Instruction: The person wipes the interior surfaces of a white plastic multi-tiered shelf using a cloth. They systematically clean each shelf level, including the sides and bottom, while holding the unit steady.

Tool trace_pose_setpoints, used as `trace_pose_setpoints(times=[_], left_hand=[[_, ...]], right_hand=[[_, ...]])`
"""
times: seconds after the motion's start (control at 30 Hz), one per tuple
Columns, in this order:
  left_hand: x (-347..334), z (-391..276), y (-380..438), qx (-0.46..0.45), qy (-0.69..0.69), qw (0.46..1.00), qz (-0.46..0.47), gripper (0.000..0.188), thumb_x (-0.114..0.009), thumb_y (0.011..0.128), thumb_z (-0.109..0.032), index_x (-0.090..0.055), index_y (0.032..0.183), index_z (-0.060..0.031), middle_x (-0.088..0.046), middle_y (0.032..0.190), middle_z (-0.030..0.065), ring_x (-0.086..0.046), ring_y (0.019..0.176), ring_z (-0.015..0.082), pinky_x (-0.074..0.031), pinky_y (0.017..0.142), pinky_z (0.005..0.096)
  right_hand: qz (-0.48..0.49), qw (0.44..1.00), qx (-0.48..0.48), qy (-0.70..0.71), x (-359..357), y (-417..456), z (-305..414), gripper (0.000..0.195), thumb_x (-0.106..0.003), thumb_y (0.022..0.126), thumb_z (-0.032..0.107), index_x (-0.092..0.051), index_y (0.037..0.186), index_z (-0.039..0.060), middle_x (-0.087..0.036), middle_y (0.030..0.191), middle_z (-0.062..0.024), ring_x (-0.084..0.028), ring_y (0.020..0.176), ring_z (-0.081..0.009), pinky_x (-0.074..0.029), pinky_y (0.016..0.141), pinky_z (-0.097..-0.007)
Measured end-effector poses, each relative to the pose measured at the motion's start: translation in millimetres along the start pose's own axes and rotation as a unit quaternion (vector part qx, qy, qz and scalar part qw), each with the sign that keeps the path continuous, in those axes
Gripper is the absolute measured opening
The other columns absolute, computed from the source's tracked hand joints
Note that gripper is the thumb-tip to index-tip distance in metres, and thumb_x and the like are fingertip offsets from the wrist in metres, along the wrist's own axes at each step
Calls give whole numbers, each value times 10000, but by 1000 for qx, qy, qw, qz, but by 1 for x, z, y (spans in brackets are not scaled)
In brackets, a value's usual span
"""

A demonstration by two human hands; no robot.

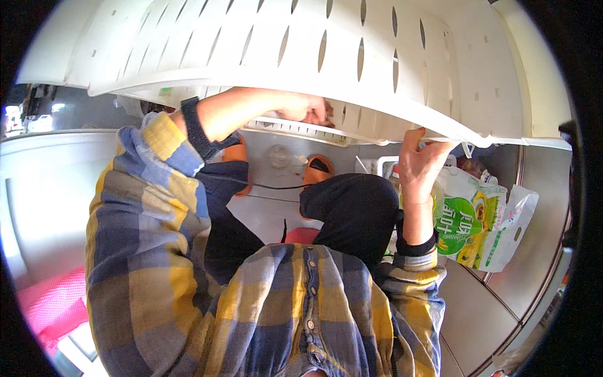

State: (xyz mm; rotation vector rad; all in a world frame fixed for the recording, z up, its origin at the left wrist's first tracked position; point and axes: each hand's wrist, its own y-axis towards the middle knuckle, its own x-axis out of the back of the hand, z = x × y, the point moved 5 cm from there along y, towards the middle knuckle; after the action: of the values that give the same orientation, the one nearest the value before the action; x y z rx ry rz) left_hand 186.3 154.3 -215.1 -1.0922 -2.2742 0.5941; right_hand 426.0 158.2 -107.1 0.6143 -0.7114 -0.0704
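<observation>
A large white plastic basket (301,56) with slotted sides spans the top of the view. Below its rim, my left hand (311,110) reaches over a lower white slotted basket (372,125). Its fingers are curled, and shadow and the upper rim partly hide them, so whether they hold anything cannot be told. At the right, my right hand (421,162) grips the white plastic near the rim of the large basket, thumb raised against the edge. The other fingertips are hidden behind the rim.
Printed plastic packaging (464,226) lies right of my right forearm. Orange shoes (318,169) stand on the grey tiled floor, near a clear round object (279,156). A dark cord (278,188) runs between my legs. Pink fabric (56,301) is at the lower left.
</observation>
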Motion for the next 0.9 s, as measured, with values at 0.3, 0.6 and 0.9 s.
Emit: trace_pose_setpoints(times=[0.3, 0.6, 0.9], left_hand=[[37, 42, -77, -2, 206, 977, -54, 90, -638, 791, -41, -678, 860, 2, -663, 920, 109, -605, 833, 188, -497, 729, 328], [42, 5, -165, 291, 245, 917, -120, 166, -548, 825, -68, -655, 943, -22, -659, 811, 80, -580, 628, 185, -460, 558, 303], [-81, -12, -157, -35, -206, 974, -94, 175, -498, 884, -29, -633, 988, -67, -661, 1004, 80, -612, 900, 203, -489, 762, 312]], right_hand=[[-19, 999, 3, 31, -3, 3, 15, 308, -543, 759, -23, -464, 1048, -93, -486, 967, -257, -506, 894, -413, -414, 856, -445], [2, 999, -12, 31, -5, 3, 9, 440, -554, 770, -2, -393, 1171, -84, -446, 1075, -263, -493, 997, -444, -412, 913, -435], [48, 998, -22, 39, 5, 5, 21, 591, -622, 823, 42, -313, 1310, -86, -413, 1229, -296, -473, 1143, -448, -408, 976, -441]])
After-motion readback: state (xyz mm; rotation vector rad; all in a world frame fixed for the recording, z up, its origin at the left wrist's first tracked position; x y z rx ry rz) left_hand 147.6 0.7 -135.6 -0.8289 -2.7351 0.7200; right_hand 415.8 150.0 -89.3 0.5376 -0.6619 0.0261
